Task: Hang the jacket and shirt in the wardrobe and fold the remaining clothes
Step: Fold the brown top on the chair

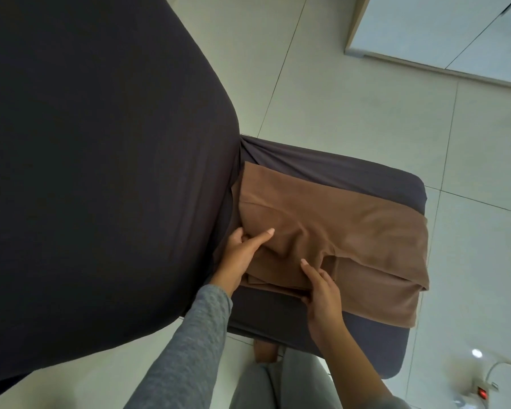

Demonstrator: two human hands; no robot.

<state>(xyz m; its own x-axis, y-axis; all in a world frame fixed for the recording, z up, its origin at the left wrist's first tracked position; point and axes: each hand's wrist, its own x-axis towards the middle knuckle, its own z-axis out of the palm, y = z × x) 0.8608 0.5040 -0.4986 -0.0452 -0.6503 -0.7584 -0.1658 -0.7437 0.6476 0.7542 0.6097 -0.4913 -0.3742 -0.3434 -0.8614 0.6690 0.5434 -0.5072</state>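
A brown garment (351, 231) lies partly folded on a dark grey seat cushion (366, 175). My left hand (242, 249) is at the garment's left edge, fingers curled round a bunch of the cloth with the index finger stretched over it. My right hand (319, 293) pinches the near folded edge, thumb under the layers and fingers on top. No jacket, shirt or wardrobe interior is in view.
A large dark grey covered backrest or cushion (101, 172) fills the left. Pale tiled floor (351, 84) surrounds the seat. A white cabinet door (440, 33) stands at top right. A power strip (484, 391) with a red switch lies at bottom right. My legs (278, 382) are below.
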